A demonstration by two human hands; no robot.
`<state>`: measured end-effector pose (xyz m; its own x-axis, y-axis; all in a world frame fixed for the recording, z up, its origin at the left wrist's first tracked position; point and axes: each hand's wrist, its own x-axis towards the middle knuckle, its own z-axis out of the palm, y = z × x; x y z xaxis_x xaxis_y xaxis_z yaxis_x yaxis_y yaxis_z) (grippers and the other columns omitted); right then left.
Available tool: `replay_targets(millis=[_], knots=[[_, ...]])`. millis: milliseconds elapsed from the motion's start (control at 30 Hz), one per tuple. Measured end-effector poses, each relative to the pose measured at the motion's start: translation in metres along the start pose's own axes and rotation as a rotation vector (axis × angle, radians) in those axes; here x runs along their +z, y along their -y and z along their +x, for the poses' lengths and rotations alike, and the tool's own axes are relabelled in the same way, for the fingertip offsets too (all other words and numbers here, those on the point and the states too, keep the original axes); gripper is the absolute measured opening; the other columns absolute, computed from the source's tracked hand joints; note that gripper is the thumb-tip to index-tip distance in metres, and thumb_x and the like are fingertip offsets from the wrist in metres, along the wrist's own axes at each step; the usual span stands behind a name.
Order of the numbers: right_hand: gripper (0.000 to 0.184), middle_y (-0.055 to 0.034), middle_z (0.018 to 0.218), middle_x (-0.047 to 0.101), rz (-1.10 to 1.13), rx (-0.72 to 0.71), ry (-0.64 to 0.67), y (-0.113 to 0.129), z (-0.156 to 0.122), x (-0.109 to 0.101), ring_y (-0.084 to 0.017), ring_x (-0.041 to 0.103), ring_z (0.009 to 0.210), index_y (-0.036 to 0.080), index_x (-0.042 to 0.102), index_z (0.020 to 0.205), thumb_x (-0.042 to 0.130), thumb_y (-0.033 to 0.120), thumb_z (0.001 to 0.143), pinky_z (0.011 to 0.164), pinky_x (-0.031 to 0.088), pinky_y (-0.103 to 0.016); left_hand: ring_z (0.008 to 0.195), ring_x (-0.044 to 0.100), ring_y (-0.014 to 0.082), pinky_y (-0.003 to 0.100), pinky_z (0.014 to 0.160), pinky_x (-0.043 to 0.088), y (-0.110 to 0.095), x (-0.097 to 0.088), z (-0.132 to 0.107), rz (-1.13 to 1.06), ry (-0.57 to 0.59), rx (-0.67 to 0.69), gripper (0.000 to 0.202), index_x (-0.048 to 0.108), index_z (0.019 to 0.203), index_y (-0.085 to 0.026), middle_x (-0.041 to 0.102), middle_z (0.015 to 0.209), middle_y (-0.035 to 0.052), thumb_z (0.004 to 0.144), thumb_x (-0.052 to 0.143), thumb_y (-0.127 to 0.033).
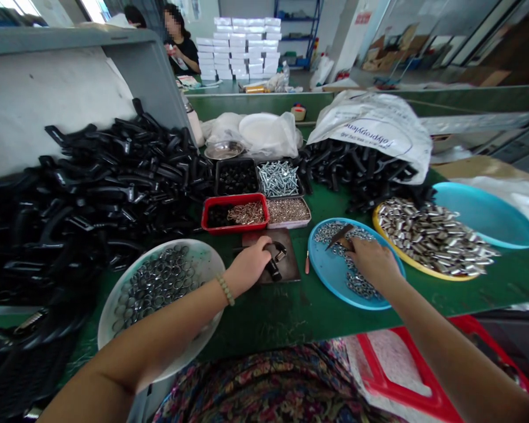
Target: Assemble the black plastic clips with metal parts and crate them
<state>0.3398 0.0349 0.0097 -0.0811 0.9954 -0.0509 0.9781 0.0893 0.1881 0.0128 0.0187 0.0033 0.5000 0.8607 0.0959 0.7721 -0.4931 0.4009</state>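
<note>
My left hand [248, 265] is closed around a black plastic part with a metal fitting [275, 257], pressing it on a dark square plate [286, 247]. My right hand [370, 260] pinches a thin dark tool [340, 235] over a blue plate [330, 273] that holds small metal pieces. A bead bracelet sits on my left wrist.
A white plate of metal rings [158, 282] lies at left beside a big heap of black plastic handles [101, 188]. Small trays of screws and clips [264, 197], a yellow plate of metal sleeves [432, 238], an empty blue plate [489, 214], a white sack [374, 132]. A person sits far back.
</note>
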Motion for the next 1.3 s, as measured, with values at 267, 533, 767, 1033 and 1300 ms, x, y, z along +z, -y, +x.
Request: replay_targets(millis=[267,533,767,1033,1300], knots=[[0.031,-0.0084,0.101,0.068,0.568,-0.202,-0.007,0.079,-0.029,-0.047,-0.022,0.067,0.080,0.022,0.046,0.121,0.031,0.032,0.096,0.065,0.046,-0.029,0.119,0.046,0.0238,0.048,0.108,0.029,0.009,0.005,-0.025,-0.004,-0.159,0.025,0.031,0.061,0.113,-0.020,0.053,0.125,0.0094,0.082,0.059,-0.024],[0.028,-0.0104,0.098,0.069,0.589,-0.271,0.041,0.111,-0.025,-0.061,-0.021,0.067,0.080,0.019,0.049,0.116,0.034,0.028,0.095,0.065,0.045,-0.029,0.123,0.043,0.0239,0.046,0.109,0.027,0.012,0.008,-0.027,-0.045,-0.143,-0.017,0.044,0.053,0.122,-0.021,0.050,0.127,0.0094,0.079,0.062,-0.023],[0.032,-0.0076,0.091,0.070,0.536,-0.357,0.055,0.132,-0.025,-0.062,-0.020,0.067,0.074,0.022,0.049,0.120,0.033,0.032,0.095,0.057,0.042,-0.027,0.121,0.043,0.0266,0.041,0.102,0.038,0.012,0.011,-0.027,-0.135,-0.232,-0.153,0.062,0.039,0.129,-0.015,0.039,0.133,0.0133,0.074,0.066,-0.024],[0.041,-0.0107,0.102,0.064,0.059,0.083,-0.161,0.031,-0.015,-0.004,-0.022,0.061,0.065,0.023,0.044,0.131,0.033,0.038,0.095,0.053,0.039,-0.030,0.109,0.049,0.0237,0.040,0.095,0.040,-0.010,0.004,-0.031,-0.008,-0.007,-0.047,0.039,0.049,0.126,-0.015,0.057,0.111,0.0116,0.089,0.038,-0.012],[0.031,-0.0105,0.105,0.062,0.118,-0.251,-0.253,0.061,0.066,-0.028,-0.024,0.052,0.098,0.022,0.060,0.115,0.043,0.035,0.093,0.079,0.037,-0.034,0.082,0.060,0.0199,0.031,0.077,0.045,-0.007,-0.021,-0.008,-0.181,0.144,-0.319,0.029,0.062,0.087,-0.015,0.065,0.086,0.0075,0.092,0.038,-0.030]])
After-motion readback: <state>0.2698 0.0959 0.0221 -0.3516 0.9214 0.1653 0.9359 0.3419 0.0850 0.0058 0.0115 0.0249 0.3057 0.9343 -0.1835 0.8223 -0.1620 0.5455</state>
